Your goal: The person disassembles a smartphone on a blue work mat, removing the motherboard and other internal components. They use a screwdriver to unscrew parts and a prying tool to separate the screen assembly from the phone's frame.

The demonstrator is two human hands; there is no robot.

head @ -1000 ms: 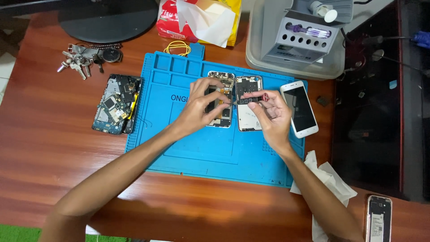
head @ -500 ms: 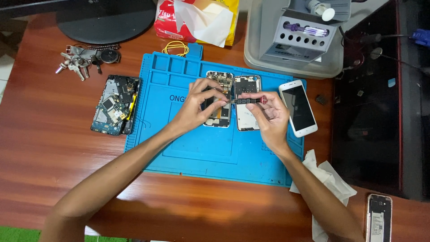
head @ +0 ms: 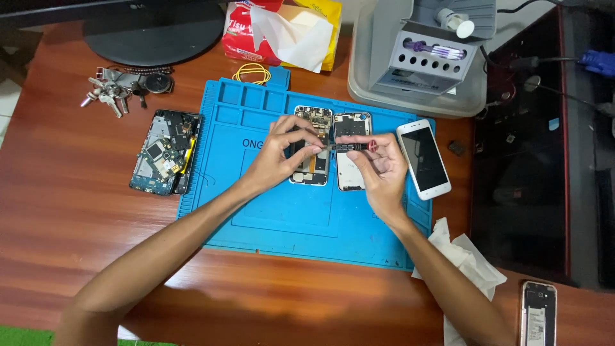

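- Head view: a small screwdriver (head: 351,147) lies level above the blue mat (head: 288,218), its long axis left to right, red cap end toward the right.
- The right hand (head: 382,172) pinches its handle near the cap; the left hand (head: 282,154) closes its fingertips on the tip end.
- Under it lie an opened phone (head: 312,154) and a second phone body (head: 351,154).

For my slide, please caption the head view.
Both hands hold a small screwdriver over an opened phone on a blue mat.
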